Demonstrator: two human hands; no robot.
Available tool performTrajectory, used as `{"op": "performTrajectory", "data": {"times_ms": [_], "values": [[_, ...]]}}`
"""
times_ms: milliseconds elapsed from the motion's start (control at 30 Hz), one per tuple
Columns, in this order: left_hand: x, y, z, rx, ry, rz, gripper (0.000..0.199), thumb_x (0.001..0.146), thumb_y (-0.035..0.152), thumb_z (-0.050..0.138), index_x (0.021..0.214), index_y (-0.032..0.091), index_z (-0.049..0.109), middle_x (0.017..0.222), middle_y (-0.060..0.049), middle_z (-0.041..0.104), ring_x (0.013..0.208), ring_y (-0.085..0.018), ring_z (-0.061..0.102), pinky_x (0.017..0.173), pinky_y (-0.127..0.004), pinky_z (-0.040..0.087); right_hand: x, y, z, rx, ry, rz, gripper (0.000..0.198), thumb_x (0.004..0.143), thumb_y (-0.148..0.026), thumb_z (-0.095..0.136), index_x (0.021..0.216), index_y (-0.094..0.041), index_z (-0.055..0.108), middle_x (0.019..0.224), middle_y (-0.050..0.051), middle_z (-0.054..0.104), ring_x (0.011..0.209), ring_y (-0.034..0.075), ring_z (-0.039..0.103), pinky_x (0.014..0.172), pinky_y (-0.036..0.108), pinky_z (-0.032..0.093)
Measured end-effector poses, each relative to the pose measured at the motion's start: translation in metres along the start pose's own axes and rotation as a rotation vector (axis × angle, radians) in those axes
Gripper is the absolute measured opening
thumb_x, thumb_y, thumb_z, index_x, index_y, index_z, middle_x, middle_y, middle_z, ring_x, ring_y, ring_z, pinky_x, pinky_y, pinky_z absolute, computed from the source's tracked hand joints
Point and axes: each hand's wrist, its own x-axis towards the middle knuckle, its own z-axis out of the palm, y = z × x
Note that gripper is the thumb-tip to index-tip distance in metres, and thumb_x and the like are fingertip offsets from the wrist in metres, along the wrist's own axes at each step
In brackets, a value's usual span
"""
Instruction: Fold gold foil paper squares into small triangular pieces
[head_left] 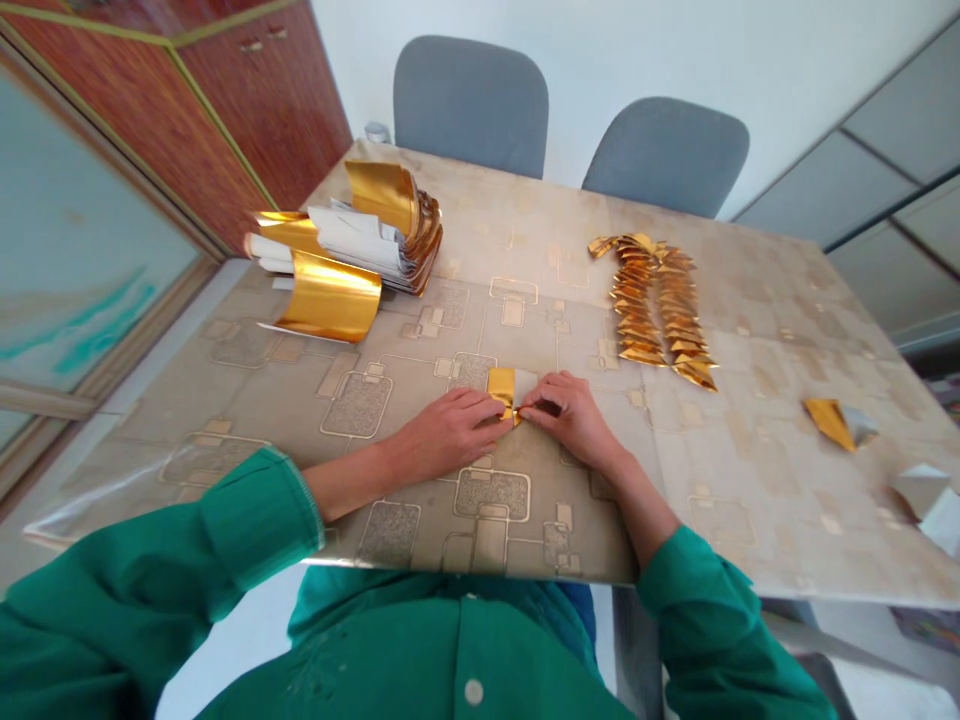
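Before you, the patterned worktop point(750, 470) runs wide, with two grey chairs point(471, 105) drawn up along its far side. At its far left sits a loose pile of gold-and-white sheets point(367, 245), some curling upward; at far right, two rows of folded gold pieces point(637, 310) lie side by side, running roughly away from you. Your left hand point(459, 425) reaches in palm down, fingers loosely curled and fingertips gathered; your right hand point(571, 410) comes from the other side, thumb and forefinger pinched together. Well to the right lies one loose gold piece point(829, 422). Smallest is the gold paper point(501, 383) between your fingertips, on the worktop in front of you: both hands grip its near edge, so neither is nearer. It extends away beyond your fingers, gold toward your left hand, pale toward your right (its long axis cannot be told, since your fingers cover part).
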Motion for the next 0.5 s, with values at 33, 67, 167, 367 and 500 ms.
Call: {"op": "performTrajectory", "data": {"times_ms": [33, 67, 167, 367, 500], "values": [[-0.0006, 0.0002, 0.0009, 0.005, 0.005, -0.001, 0.027, 0.097, 0.022, 0.055, 0.122, 0.018, 0.061, 0.113, -0.008, 0.064, 0.110, -0.022, 0.058, 0.096, -0.037, 0.048, 0.0004, -0.0008, 0.0011, 0.009, 0.012, 0.005, 0.018, 0.092, -0.035, 0.065, 0.081, -0.022, 0.070, 0.077, 0.001, 0.063, 0.079, 0.017, 0.054, 0.077, 0.031, 0.036], [-0.0011, 0.0005, 0.0016, 0.008, 0.007, -0.002, 0.027, 0.097, 0.022, 0.055, 0.123, 0.018, 0.061, 0.114, -0.008, 0.064, 0.110, -0.022, 0.058, 0.096, -0.037, 0.048, 0.0004, -0.0015, 0.0020, 0.017, 0.024, 0.007, 0.017, 0.091, -0.034, 0.066, 0.080, -0.021, 0.069, 0.076, 0.000, 0.062, 0.078, 0.017, 0.054, 0.077, 0.031, 0.036], [-0.0017, 0.0020, 0.0016, 0.002, 0.003, -0.012, 0.027, 0.098, 0.023, 0.053, 0.124, 0.017, 0.060, 0.115, -0.009, 0.064, 0.112, -0.023, 0.057, 0.097, -0.038, 0.048, -0.0003, -0.0026, 0.0044, 0.029, 0.045, 0.022, 0.014, 0.089, -0.030, 0.068, 0.079, -0.021, 0.068, 0.076, 0.000, 0.062, 0.078, 0.016, 0.053, 0.077, 0.031, 0.035], [0.0005, 0.0060, -0.0020, 0.016, -0.024, -0.033, 0.029, 0.099, 0.022, 0.049, 0.126, 0.015, 0.058, 0.114, -0.009, 0.064, 0.108, -0.024, 0.058, 0.098, -0.039, 0.048, -0.0019, -0.0025, 0.0081, 0.003, 0.040, 0.078, 0.012, 0.089, -0.029, 0.067, 0.079, -0.022, 0.067, 0.079, 0.000, 0.062, 0.082, 0.017, 0.053, 0.079, 0.032, 0.034], [-0.0001, 0.0063, -0.0016, 0.036, -0.058, -0.025, 0.035, 0.099, 0.021, 0.050, 0.133, 0.017, 0.054, 0.114, -0.009, 0.063, 0.111, -0.025, 0.056, 0.098, -0.039, 0.048, -0.0022, -0.0021, 0.0092, -0.017, 0.035, 0.078, 0.014, 0.090, -0.030, 0.065, 0.079, -0.022, 0.067, 0.079, 0.001, 0.062, 0.082, 0.018, 0.054, 0.079, 0.032, 0.034]]}}
